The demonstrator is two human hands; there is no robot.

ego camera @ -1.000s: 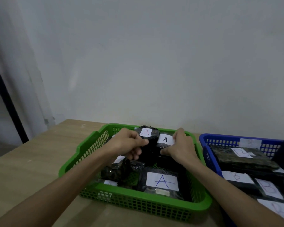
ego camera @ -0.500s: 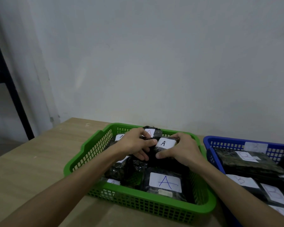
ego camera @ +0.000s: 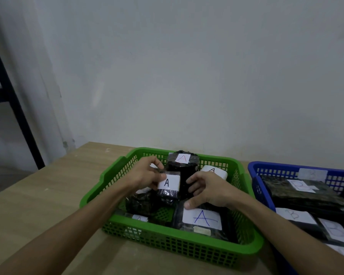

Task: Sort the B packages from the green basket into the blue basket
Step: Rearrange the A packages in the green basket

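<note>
No B label is visible in the green basket (ego camera: 252,247) — every readable label is an A. B packages (ego camera: 294,215) lie in the blue basket (ego camera: 255,169) alongside on the bench (ego camera: 48,195). An A packet (ego camera: 168,185) is pinched by the left hand (ego camera: 145,175); the right hand (ego camera: 209,190) rests loosely curled among packets — its grip holds nothing clearly. Sorting is judged nearly done.

Dim, flat indoor light, grainy frame.
Soft shadows only; wide-angle bending at edges; far-right labels blurred; no glare.
</note>
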